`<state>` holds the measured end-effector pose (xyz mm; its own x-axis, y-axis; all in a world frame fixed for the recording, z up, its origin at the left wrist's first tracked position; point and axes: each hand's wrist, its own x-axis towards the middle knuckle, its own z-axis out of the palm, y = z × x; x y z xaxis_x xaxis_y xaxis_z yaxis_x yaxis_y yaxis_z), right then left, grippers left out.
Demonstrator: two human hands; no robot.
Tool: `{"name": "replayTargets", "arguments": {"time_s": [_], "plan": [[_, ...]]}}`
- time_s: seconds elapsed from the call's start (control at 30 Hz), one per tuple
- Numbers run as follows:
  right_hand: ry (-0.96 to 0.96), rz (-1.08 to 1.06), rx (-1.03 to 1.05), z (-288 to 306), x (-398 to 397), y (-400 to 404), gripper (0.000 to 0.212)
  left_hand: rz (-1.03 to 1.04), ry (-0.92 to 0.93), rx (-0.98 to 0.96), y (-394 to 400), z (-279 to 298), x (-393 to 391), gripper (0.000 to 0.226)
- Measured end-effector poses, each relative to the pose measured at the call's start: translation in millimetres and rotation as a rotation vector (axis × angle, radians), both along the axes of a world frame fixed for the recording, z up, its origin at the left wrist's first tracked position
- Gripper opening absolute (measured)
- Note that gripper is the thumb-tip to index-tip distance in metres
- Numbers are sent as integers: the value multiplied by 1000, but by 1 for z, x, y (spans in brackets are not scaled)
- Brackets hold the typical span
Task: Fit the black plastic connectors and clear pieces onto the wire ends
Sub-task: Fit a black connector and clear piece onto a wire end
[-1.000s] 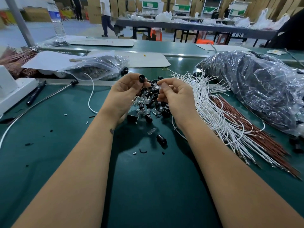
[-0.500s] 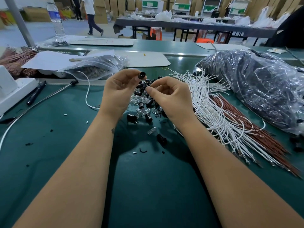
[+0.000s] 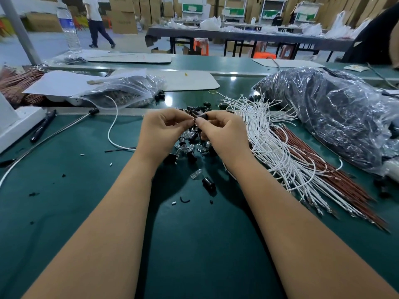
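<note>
Black plastic connector [image 3: 203, 116] sits pinched between both hands, left [image 3: 160, 133] and right [image 3: 222, 134], above the loose pile [image 3: 190, 145] on the desk [image 3: 64, 201]. White wires [image 3: 274, 147] beside it mostly await fitting (early going, I'd judge).

Left hand [image 3: 160, 131], right hand [image 3: 222, 134] pinch black connector [image 3: 201, 116] together.

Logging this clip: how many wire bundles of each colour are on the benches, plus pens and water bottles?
White wire bundle: 1
Brown wire bundles, one on the right and one at far left: 2
Black pen: 1
Water bottle: 1
Total: 5
</note>
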<state>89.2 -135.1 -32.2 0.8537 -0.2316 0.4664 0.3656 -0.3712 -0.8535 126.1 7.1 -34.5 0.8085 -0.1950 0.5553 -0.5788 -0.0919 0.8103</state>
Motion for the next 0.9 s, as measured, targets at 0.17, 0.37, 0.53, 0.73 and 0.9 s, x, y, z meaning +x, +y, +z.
{"name": "replayTargets", "arguments": {"time_s": [0.17,0.37,0.53,0.73,0.9], "plan": [[108,79,183,-6,4,-3,25,44,9,44,-5,0,-4,16],[143,119,287,-3,5,-7,10,73,19,61,-7,2,-3,15],[149,96,314,3,4,-12,2,142,-30,114,-3,3,-2,12],[163,106,370,3,0,-11,7,139,-79,112,-4,4,-5,14],[191,118,435,3,0,-12,6,91,-44,85,-5,3,-5,15]]}}
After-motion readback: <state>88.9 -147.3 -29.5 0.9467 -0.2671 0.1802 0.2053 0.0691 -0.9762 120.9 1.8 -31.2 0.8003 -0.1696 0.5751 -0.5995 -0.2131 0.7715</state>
